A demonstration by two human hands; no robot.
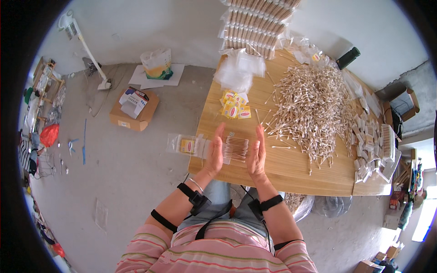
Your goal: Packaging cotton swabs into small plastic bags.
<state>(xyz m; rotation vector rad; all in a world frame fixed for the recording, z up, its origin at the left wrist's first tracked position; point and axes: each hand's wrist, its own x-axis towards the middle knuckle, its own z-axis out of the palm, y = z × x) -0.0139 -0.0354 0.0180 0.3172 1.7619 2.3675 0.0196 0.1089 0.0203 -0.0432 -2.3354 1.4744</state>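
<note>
Head view, spread left hand [215, 152], spread right hand [257, 157], swabs [236, 149] between, wooden table [290, 178], floor [132, 177].

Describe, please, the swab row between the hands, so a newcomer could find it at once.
On the wooden table, find the big loose heap of cotton swabs. Left of it, between the person's left hand and right hand, is the small swab row. Its swabs lie parallel, unlike the heap's, and lack the yellow card of the pack beside the left hand.
</note>
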